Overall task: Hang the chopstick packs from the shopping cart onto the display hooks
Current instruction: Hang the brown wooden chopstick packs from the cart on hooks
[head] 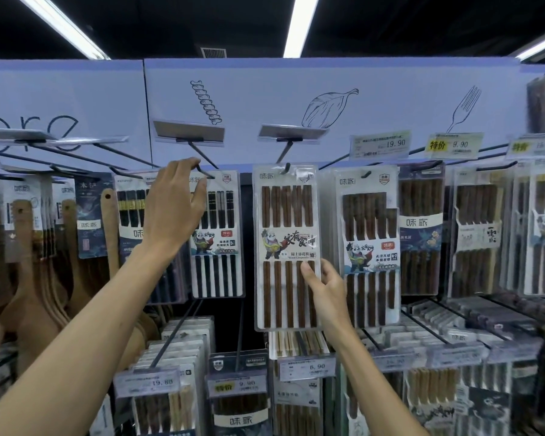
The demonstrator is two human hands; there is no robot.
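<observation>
Both forearms reach up from the bottom edge, over the lower row of packs and their price tags (147, 383).
Right hand (324, 291): thumb on the front, fingers behind, pinching the lower right edge of the brown chopstick pack (283, 221).
Pack is upright, face out, in the middle of the top row. Its top hole sits at the centre hook (286, 167); can't tell whether it is fully seated on the wire.
Left hand (173, 209): raised higher, fingers curled round the front end of the neighbouring hook (206, 173), thumb below it. It holds only the wire.
Black chopstick pack (221, 215) hangs just behind that hand, partly covered by it.
More chopstick packs hang on the right, wooden spatulas (26, 247) on the far left.
Two blank label holders (189, 131) stick out above the two hooks; printed tags reading 19.90 and 9.90 sit further right.
Behind: a white header board (390, 99) with line drawings, including a fork.
Top: dark ceiling, strip lights (299, 23).
</observation>
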